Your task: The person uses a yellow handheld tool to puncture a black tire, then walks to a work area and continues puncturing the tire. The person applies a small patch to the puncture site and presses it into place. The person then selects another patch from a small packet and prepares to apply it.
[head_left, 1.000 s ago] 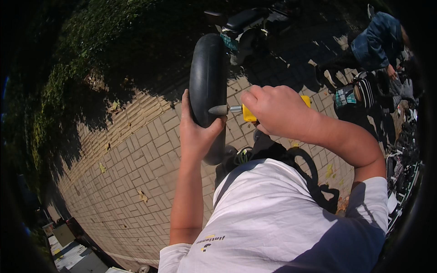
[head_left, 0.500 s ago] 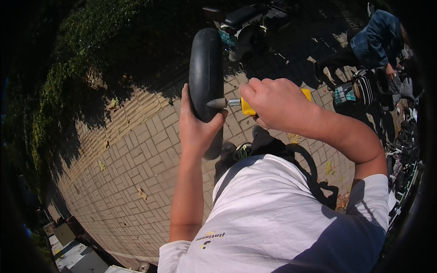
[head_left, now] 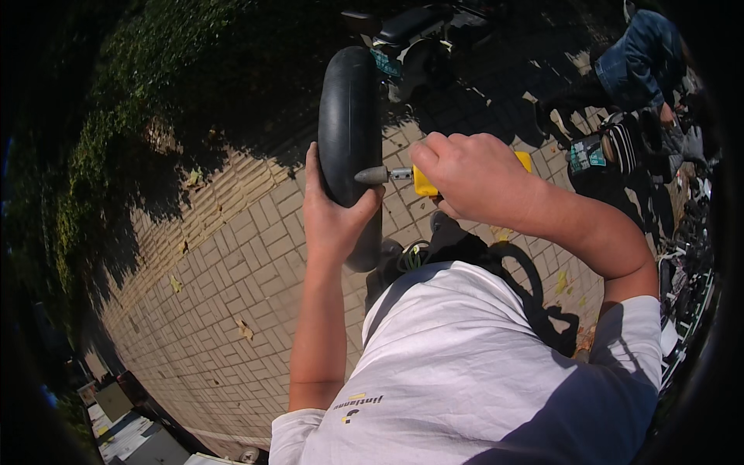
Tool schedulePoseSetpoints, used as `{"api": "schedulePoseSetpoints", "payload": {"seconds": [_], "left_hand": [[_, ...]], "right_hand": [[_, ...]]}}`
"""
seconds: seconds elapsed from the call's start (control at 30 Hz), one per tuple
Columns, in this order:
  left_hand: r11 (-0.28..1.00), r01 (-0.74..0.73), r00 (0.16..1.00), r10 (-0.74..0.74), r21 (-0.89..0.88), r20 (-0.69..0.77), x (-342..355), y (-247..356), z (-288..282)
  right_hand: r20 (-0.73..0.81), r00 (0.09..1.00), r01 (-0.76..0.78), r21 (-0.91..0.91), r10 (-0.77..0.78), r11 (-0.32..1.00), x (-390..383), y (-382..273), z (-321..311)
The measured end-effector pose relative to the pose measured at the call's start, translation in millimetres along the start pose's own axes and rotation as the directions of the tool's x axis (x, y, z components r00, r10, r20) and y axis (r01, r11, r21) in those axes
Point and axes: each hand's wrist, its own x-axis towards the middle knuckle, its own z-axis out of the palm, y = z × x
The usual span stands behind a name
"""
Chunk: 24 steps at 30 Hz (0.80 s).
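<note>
A black rubber tire (head_left: 349, 116) stands upright in my left hand (head_left: 339, 218), whose fingers and thumb wrap round its lower half. My right hand (head_left: 469, 182) is closed on a yellow tool (head_left: 426, 180), which has a short metal shaft and a grey, bullet-shaped tip (head_left: 373, 174). The tip touches the tire's right side, just above my left thumb. The hand hides much of the tool's body.
Beyond the tire a dark scooter (head_left: 411, 31) stands in shade. At upper right a person in a denim jacket (head_left: 635, 58) bends beside dark vehicles (head_left: 597, 155). Leafy shrubs (head_left: 116, 139) line the left over paving (head_left: 217, 310); grey boxes (head_left: 116, 403) sit lower left.
Both hands, the tire and the yellow tool have shifted a little upward in the view since a second ago. The tip still rests against the tire.
</note>
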Motion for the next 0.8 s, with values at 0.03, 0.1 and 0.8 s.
{"api": "schedulePoseSetpoints", "payload": {"seconds": [0.03,0.1,0.8], "left_hand": [[1.0,0.002,1.0,-0.002,-0.021,0.002,0.3,-1.2,0.1],[0.999,-0.02,1.0,0.02,-0.033,0.008,1.0,-4.5,0.1],[0.995,0.014,0.998,-0.008,-0.104,0.065,-3.7,-1.1,1.1]], "right_hand": [[0.001,1.0,-0.004,-0.003,0.004,1.0,-0.8,0.1,0.4],[0.001,1.0,-0.013,-0.002,0.013,1.0,-2.2,0.2,0.8],[-0.004,0.997,-0.082,-0.01,0.082,0.997,-10.7,9.6,-5.1]]}}
